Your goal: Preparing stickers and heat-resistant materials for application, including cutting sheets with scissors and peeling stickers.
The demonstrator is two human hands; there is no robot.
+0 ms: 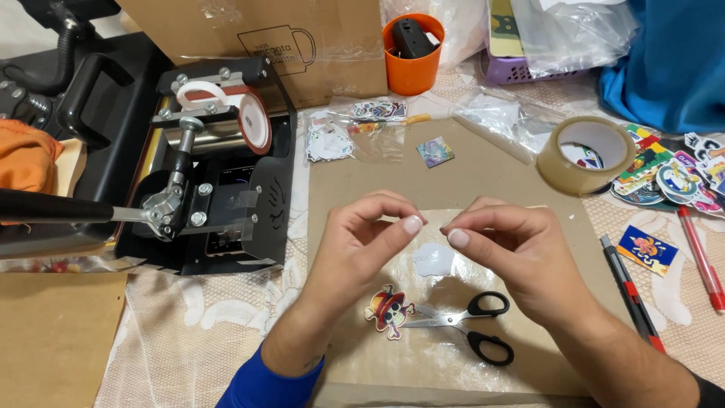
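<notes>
Centre frame: I see my left hand (361, 234) and right hand (507, 240) pinched fingertip to fingertip on something thin and clear, too small to identify. Just below lie a white cutout (433, 260), skull sticker (390, 310), and black-handled scissors (468, 323) on cardboard (483, 170).

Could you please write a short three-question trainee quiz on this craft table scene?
1. True or false: the scissors lie shut below the hands.
2. Which thing stands right of the right hand? A) the tape roll B) the orange cup C) the mug press
3. What lies just left of the scissors, below the left hand?

Key: 1. False, they lie open. 2. A. 3. A skull sticker with a hat.
</notes>
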